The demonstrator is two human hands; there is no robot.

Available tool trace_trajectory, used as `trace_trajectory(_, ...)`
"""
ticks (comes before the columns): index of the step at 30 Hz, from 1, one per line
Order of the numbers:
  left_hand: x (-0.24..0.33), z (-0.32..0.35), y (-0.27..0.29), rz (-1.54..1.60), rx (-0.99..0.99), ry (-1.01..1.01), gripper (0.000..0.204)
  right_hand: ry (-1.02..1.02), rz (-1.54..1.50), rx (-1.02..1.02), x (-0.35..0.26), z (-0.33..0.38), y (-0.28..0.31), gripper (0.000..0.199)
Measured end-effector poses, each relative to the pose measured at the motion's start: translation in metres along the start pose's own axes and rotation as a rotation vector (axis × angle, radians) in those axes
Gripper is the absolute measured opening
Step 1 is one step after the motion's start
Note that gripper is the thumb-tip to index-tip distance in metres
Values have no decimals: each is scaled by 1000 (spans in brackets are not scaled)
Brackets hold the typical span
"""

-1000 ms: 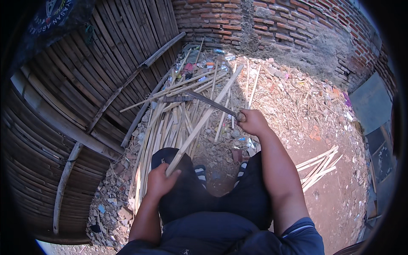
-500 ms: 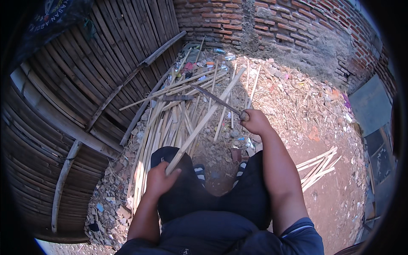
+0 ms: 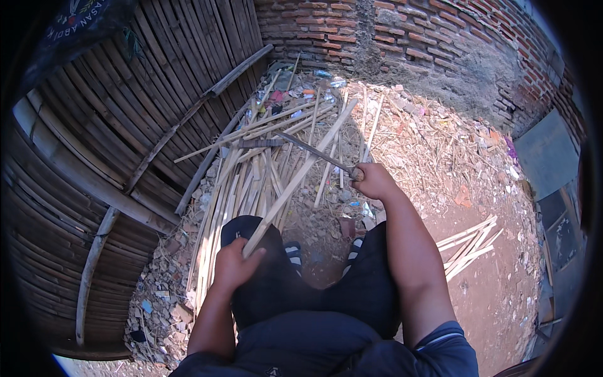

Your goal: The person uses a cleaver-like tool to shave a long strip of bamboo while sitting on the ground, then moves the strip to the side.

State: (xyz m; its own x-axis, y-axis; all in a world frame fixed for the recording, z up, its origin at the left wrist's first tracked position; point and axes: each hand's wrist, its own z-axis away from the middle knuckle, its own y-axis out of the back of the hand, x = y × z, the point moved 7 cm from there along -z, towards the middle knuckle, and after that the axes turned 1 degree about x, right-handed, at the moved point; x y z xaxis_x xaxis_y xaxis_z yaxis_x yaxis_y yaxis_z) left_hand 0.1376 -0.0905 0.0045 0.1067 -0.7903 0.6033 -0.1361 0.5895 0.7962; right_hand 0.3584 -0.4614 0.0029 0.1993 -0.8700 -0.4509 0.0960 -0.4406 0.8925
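My left hand (image 3: 233,264) grips the near end of a long pale bamboo strip (image 3: 301,173) that slants up and away over my left knee. My right hand (image 3: 373,180) is closed on the handle of a dark long-bladed knife (image 3: 314,152), whose blade points left and away, lying across the strip. I am crouched, with dark trousers and striped sandals below the hands. Under both lies a pile of split bamboo strips (image 3: 251,176) on the rubble.
A woven bamboo fence (image 3: 113,138) runs along the left. A red brick wall (image 3: 402,38) closes the far side. A small bundle of strips (image 3: 468,242) lies on the dirt to the right. Rubble and litter cover the ground.
The knife blade has shifted a little along the strip, and my right hand has moved slightly. My left hand keeps its grip in place.
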Motion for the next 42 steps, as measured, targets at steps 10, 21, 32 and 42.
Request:
trace_trajectory(10, -5, 1, -1, 9, 35, -30, 39, 227, -17, -232, -44, 18, -9, 44)
trace_trajectory(21, -1, 2, 0, 56, 31, -5, 38, 261, 53, -229, -58, 28, -6, 50)
trace_trajectory(32, -2, 2, 1, 48, 20, -13, 40, 119, -25, -15, -32, 19, 13, 48)
trace_trajectory(42, -1, 2, 0, 54, 27, -6, 39, -4, 13, 53, -12, 6, 15, 44)
